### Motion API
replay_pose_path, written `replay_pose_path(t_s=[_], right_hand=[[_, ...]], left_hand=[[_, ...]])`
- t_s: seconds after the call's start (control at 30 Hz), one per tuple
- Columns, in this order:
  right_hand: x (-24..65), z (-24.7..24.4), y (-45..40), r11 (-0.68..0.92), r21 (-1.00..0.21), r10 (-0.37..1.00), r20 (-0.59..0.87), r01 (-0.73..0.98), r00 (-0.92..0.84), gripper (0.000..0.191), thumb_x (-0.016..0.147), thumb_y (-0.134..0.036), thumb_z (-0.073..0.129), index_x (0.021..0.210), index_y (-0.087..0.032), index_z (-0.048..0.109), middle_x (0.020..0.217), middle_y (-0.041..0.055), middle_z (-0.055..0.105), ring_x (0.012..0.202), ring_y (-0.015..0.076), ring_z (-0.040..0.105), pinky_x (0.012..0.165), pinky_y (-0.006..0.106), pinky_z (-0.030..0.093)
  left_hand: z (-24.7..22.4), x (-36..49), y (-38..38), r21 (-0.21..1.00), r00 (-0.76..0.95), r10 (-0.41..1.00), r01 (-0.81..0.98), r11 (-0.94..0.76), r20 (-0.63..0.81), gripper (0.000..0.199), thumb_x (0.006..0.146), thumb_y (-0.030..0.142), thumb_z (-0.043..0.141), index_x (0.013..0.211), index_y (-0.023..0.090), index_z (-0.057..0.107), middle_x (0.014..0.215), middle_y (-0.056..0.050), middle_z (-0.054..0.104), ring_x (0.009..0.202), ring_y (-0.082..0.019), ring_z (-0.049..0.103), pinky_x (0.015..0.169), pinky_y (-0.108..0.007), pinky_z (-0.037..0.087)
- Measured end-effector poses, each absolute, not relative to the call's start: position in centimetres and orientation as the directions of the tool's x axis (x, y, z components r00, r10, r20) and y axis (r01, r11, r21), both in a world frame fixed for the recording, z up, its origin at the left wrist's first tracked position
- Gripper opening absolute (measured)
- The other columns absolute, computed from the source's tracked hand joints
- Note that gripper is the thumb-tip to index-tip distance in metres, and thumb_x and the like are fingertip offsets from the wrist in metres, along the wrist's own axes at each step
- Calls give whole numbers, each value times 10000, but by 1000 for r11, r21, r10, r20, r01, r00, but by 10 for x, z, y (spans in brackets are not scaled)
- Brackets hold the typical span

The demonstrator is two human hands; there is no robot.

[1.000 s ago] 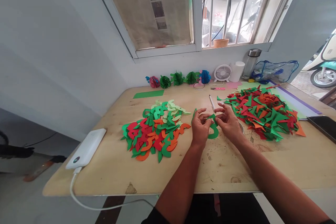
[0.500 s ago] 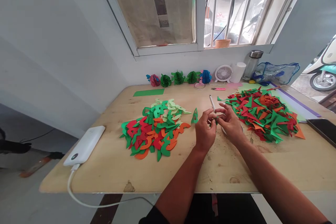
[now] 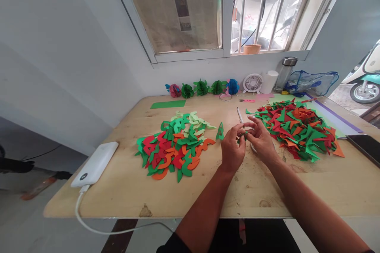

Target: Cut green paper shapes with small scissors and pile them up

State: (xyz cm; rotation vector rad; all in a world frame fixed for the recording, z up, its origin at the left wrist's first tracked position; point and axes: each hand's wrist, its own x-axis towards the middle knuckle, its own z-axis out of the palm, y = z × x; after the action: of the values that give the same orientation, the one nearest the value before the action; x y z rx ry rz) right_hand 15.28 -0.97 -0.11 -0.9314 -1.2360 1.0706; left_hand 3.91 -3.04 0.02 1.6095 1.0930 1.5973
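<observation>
Close together over the table's middle, my left hand (image 3: 233, 147) and my right hand (image 3: 261, 140) are both closed on a small dark green paper piece (image 3: 242, 137), mostly hidden by the fingers. Just left of my left hand lies a single green paper cutout (image 3: 220, 131). Farther left is a heap of curved cutouts (image 3: 175, 146) in red, orange and green. A heap of pointed paper scraps (image 3: 299, 126) lies to the right of my right hand. Beyond my fingers is a white pen (image 3: 239, 114). A round object under my right hand is mostly hidden.
Along the wall stand folded paper figures (image 3: 201, 87), a small white fan (image 3: 253, 83), a glass bottle (image 3: 285, 74) and a clear blue-edged bag (image 3: 314, 83). A power bank (image 3: 95, 164) with a cable lies left, a phone (image 3: 365, 147) right. A green strip (image 3: 168, 104) lies at the back.
My fingers have shifted slightly around the small green piece, which now shows a little lower between them. The heaps stay as they were.
</observation>
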Motion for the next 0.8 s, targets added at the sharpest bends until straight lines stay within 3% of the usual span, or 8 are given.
replay_pose_path(t_s=[0.3,0.53,0.8], right_hand=[[154,-2,-10,269,-961,962,265,-60,66,547,699,-306,678,1203,-272,466,1016,31,553,641,87,537,616,276,501],[157,-6,-8,297,-955,951,294,-17,93,525,716,-313,660,1201,-255,466,992,34,561,673,109,564,615,285,504],[156,-6,-7,276,-959,959,271,-61,85,539,706,-323,671,1194,-259,450,999,33,541,686,125,610,613,297,521]], left_hand=[[-2,38,-24,952,-192,935,-2,-305,299,399,735,112,579,1116,232,562,899,-33,653,770,-131,609,708,-258,483],[-4,38,-17,966,-55,997,-252,-60,48,341,680,233,710,983,167,566,758,-23,643,686,-118,608,598,-205,440],[-1,38,-19,947,15,1000,-322,-6,12,425,598,235,756,976,176,570,722,3,631,614,-90,567,570,-188,423]])
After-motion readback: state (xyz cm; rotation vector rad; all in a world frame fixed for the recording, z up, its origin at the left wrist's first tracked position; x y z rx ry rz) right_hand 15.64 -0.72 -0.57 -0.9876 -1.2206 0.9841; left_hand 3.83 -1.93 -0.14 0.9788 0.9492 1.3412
